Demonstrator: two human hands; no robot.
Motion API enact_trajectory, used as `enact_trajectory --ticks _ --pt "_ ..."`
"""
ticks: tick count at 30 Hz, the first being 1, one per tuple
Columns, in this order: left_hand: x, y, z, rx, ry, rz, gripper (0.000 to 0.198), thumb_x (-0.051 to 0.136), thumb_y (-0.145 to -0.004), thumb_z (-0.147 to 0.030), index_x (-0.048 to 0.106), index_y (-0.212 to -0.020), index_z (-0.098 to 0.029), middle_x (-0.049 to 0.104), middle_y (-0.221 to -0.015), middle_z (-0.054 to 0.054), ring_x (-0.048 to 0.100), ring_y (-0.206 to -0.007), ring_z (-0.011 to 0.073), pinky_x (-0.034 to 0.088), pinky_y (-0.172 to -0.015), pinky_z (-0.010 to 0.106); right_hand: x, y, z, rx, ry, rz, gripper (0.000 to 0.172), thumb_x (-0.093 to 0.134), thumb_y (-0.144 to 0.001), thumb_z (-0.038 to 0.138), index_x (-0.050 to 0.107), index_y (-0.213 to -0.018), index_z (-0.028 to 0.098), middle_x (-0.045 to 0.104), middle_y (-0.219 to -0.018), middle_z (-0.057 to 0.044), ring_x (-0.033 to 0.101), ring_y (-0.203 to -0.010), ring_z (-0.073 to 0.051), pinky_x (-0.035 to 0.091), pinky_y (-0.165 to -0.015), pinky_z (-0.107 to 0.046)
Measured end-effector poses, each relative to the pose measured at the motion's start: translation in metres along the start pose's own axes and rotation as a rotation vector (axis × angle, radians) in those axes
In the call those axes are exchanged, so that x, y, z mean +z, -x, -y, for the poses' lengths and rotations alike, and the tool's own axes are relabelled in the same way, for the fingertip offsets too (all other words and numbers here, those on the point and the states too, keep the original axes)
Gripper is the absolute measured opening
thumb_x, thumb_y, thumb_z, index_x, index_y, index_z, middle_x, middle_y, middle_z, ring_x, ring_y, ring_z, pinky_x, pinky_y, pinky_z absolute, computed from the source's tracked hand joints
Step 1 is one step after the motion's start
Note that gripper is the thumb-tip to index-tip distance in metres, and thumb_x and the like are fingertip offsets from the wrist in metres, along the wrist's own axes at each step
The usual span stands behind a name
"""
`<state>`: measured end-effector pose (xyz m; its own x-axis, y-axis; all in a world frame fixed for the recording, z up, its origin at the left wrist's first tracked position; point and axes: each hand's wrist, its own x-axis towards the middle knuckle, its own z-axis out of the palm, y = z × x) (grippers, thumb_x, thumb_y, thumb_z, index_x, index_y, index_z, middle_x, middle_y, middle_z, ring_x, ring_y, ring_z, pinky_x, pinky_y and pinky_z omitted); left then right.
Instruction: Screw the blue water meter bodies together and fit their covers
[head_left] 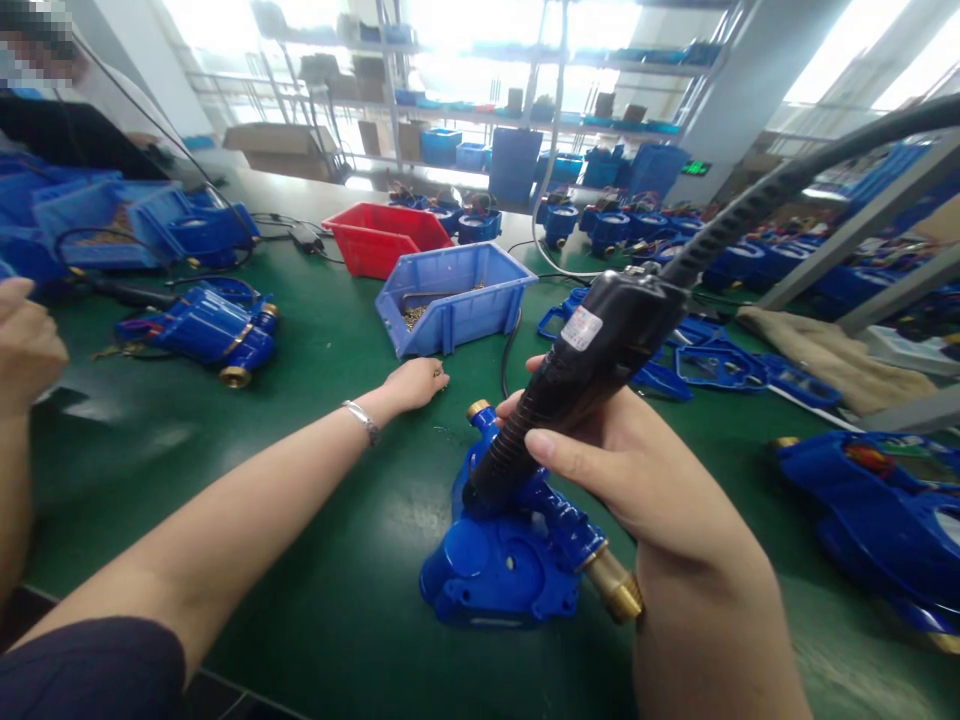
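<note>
My right hand [600, 450] is wrapped around a black electric screwdriver [570, 370], whose cable rises to the upper right. The screwdriver's tip points down onto a blue water meter body [502, 570] with brass threaded ends, lying on the green table in front of me. Its tip is hidden against the meter. My left hand [417, 384] rests low over the table just in front of a light blue bin [480, 310], fingers pinched together. Something small and dark shows at its fingertips, too small to name. Small brass-coloured parts lie inside that bin.
Behind the bin stands a red bin [375, 240]. Another blue meter [217, 325] lies at left, near a co-worker's hand [26, 345]. Blue plastic frames [720, 365] and a cloth [840, 360] lie at right, beside another meter [885, 530]. Several meters line the back.
</note>
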<state>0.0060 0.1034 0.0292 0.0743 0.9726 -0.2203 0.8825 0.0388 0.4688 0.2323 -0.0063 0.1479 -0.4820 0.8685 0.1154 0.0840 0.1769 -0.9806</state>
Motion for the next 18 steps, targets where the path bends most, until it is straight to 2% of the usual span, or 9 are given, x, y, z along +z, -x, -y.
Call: enact_trajectory --ticks 3,8,14,18 --pt "0.0 -0.003 -0.002 0.028 -0.113 -0.02 0.027 0.053 -0.087 -0.035 0.057 -0.103 -0.014 0.061 -0.103 0.007 0.059 -0.091 0.0188 0.05 -0.08 0.04 0.0 0.0 0.0 -0.014 0.017 -0.021 0.033 0.066 -0.077 0.028 0.051 -0.105 0.021 0.064 -0.1 -0.006 0.062 -0.095 -0.026 0.048 -0.087 -0.048" --pt "-0.006 0.0 -0.005 0.049 -0.206 -0.046 0.026 0.053 -0.087 -0.036 0.059 -0.099 -0.014 0.062 -0.1 0.006 0.06 -0.091 0.0186 0.05 -0.081 0.04 0.001 0.002 0.0 -0.012 -0.004 -0.021 0.034 0.067 -0.076 0.027 0.051 -0.106 0.02 0.063 -0.101 -0.006 0.061 -0.097 -0.026 0.048 -0.088 -0.046" --pt "-0.012 0.006 -0.008 0.082 -0.178 -0.108 0.027 0.053 -0.086 -0.039 0.062 -0.092 -0.014 0.065 -0.095 0.005 0.062 -0.085 0.0173 0.05 -0.079 0.037 0.002 0.0 0.0 0.0 -0.028 -0.014 0.037 0.068 -0.076 0.025 0.051 -0.108 0.019 0.063 -0.104 -0.006 0.061 -0.099 -0.025 0.048 -0.089 -0.044" --pt "-0.019 0.016 -0.012 0.105 -0.125 -0.201 0.019 0.058 -0.081 -0.031 0.069 -0.08 -0.016 0.07 -0.084 0.005 0.063 -0.084 0.0182 0.047 -0.079 0.03 0.003 0.0 0.0 0.001 -0.045 -0.02 0.039 0.069 -0.075 0.025 0.051 -0.109 0.018 0.062 -0.103 -0.007 0.061 -0.097 -0.026 0.049 -0.086 -0.045"
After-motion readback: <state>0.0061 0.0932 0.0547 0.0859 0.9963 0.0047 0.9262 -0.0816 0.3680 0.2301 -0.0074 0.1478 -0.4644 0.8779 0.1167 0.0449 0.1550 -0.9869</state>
